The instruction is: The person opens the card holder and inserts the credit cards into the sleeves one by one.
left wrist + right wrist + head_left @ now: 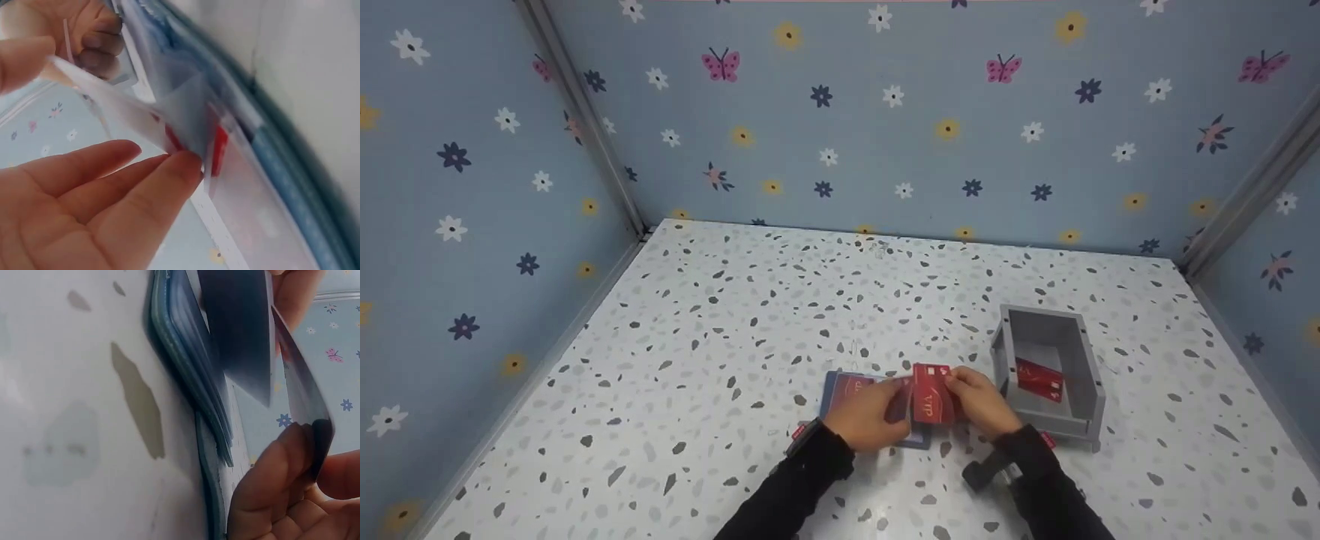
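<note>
A blue card holder (829,391) with clear sleeve pages lies spread on the table. My left hand (870,420) is over it, holding a clear sleeve page (121,109) between thumb and fingertips; another page with a red strip (220,149) stands beside the fingertips. My right hand (982,401) pinches a red VIP card (931,397) by its right edge. In the right wrist view this card (306,388) is edge-on and slightly bent, beside the raised page (242,337). Whether the card touches that page I cannot tell. Another red card (849,388) shows in the holder.
To the right of my right hand stands a grey open bin (1089,360) with a red card (1039,380) inside. A dark wrist-worn device (981,474) sits under my right forearm. Flower-patterned walls (885,112) border the speckled table (720,337).
</note>
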A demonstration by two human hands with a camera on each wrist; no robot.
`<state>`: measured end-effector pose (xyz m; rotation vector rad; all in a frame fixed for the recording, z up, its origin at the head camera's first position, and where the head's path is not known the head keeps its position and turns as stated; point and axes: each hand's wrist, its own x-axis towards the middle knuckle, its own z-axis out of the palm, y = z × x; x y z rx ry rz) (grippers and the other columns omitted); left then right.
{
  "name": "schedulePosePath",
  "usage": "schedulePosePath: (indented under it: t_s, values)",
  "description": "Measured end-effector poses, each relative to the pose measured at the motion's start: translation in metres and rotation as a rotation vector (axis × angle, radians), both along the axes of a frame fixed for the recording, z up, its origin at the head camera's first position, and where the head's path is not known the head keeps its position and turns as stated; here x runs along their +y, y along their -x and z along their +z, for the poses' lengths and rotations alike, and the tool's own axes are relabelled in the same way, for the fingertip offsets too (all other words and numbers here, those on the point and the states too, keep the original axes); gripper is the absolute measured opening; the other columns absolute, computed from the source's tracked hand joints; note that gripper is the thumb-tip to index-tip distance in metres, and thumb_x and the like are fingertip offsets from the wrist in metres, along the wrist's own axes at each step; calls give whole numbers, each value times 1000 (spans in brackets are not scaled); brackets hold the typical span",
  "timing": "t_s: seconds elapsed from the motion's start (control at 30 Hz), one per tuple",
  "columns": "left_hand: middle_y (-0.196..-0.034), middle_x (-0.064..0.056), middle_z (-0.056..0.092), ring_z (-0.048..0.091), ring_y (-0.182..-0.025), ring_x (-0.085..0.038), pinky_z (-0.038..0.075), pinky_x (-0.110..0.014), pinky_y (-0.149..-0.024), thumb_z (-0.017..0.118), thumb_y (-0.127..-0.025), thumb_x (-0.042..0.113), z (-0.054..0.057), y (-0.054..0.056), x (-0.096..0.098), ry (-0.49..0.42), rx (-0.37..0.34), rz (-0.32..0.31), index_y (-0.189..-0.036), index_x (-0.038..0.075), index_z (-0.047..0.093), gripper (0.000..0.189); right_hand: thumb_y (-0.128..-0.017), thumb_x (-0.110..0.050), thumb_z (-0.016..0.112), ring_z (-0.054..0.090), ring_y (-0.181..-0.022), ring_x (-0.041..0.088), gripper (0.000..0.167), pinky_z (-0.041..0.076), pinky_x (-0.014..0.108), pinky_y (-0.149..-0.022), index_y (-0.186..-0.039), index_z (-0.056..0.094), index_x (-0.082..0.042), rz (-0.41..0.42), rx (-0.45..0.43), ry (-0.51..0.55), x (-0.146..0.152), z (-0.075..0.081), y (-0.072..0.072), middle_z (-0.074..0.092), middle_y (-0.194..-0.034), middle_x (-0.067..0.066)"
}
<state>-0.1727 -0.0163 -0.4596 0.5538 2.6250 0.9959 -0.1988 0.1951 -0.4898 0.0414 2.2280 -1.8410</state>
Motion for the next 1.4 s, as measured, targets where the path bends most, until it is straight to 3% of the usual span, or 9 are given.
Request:
schedulePosePath:
  t_s: [0.07,0.17,0.27,0.47,0.67,0.9,1.03,1.17,1.4]
  values:
    - [-140,-13,57,57,-126,-27,45,-42,-109,65,-83,24,2,0,-4,-17,-4,8,-146,4,43,70,-101,-8,41,55,-67,8,16,49,22,-60,-90,52,-3,15,-2,21,0,-1,1,55,-76,-2]
    - [-126,-14,65,63,-108,-26,51,-41,-98,61,-84,19,5,1,-12,-59,-23,27,-148,3,40,69,-100,-8,41,54,-65,8,17,48,22,-58,-89,53,-4,9,-7,10,-1,0,1,54,-74,-2]
    - [-121,-19,65,63,-101,-25,53,-41,-95,58,-83,12,5,3,-21,-92,0,40,-146,-4,38,68,-100,-8,42,51,-63,8,17,47,22,-57,-90,54,-4,-3,-17,-2,-2,0,1,52,-72,-2]
    - [-142,-30,49,51,-131,-38,39,-48,-113,57,-80,2,0,9,-35,-135,33,112,-145,-13,32,71,-100,-9,44,51,-62,9,17,46,22,-55,-93,57,0,0,-7,-38,-2,0,1,55,-72,-1]
    - [-144,-29,46,45,-135,-41,33,-51,-117,57,-81,-3,-7,16,-46,-111,38,213,-145,-11,35,68,-98,-10,46,54,-64,11,18,48,24,-58,-95,59,2,18,-4,-107,-2,0,0,58,-75,0]
    - [-126,-27,61,59,-115,-37,45,-50,-106,60,-74,-4,-11,20,-54,-23,37,211,-138,-10,46,66,-97,-8,49,58,-68,11,18,54,26,-62,-102,60,6,108,9,-121,-1,2,1,61,-79,1]
    - [-100,-16,66,61,-91,-26,53,-42,-86,62,-71,-4,-10,22,-57,-9,28,215,-135,-8,49,65,-96,-7,52,59,-66,11,18,55,25,-60,-102,61,6,137,15,-139,-4,4,2,61,-76,1]
    - [-80,-6,57,51,-73,-18,48,-32,-68,63,-71,-4,-10,23,-59,-12,12,227,-133,-7,50,63,-95,-8,55,59,-63,9,19,55,24,-59,-103,62,8,159,16,-144,-13,5,3,62,-74,1]
    - [-88,-8,62,56,-82,-20,52,-39,-80,64,-70,-3,-9,23,-59,-17,-19,251,-133,-4,51,64,-92,-8,59,59,-55,8,18,56,23,-54,-95,67,8,188,9,-219,-31,8,11,62,-66,1]
